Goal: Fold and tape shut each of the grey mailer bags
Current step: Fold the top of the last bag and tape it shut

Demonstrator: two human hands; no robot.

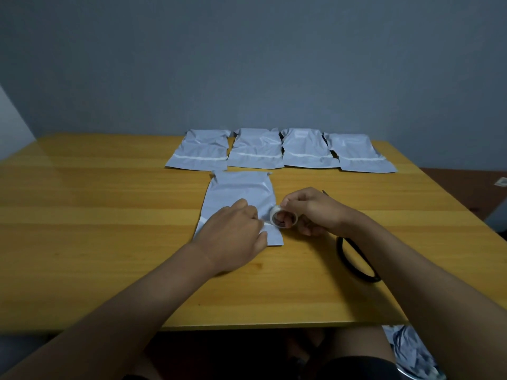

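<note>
A grey mailer bag (241, 192) lies flat in the middle of the wooden table (109, 242). My left hand (236, 231) rests on its near end, fingertips pressing down at the bag's right side where the tape strip starts. My right hand (310, 211) grips a small roll of clear tape (284, 218) just off the bag's right edge, thumb and fingers curled around the roll. Several more grey mailer bags (256, 149) lie side by side in a row at the back of the table, each with a white strip across it.
Black-handled scissors (354, 259) lie on the table under my right forearm. A grey wall stands right behind the table. Crumpled grey plastic (414, 355) shows below the table's near right corner.
</note>
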